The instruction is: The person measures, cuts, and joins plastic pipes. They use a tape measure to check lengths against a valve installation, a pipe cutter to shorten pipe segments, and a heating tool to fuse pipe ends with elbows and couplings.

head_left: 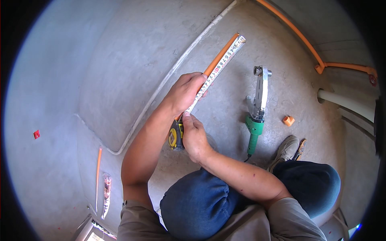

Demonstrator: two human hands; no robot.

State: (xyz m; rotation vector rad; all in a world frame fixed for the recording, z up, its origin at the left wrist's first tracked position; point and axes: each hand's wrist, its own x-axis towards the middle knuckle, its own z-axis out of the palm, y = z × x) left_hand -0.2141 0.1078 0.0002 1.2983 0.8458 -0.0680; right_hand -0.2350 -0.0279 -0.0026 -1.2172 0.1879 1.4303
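Note:
A length of orange plastic pipe (222, 53) slants up and away from me. The white blade of a tape measure (219, 67) lies along its right side, the blade's hooked end close to the pipe's far end. My left hand (186, 91) is closed around pipe and blade together. Nearer to me, my right hand (196, 138) grips the black-and-yellow tape case (175, 137), its thumb on the blade by the case mouth. Part of the case is hidden behind that hand, and the pipe's near end is mostly covered.
A green-handled pipe welding iron (255, 127) stands on the floor to the right, near an orange fitting (288, 120). My shoe (288, 148) is beyond it. A pale pipe (177, 66) crosses the floor. Another orange pipe (98, 168) lies left; orange pipes (299, 34) run along the far right.

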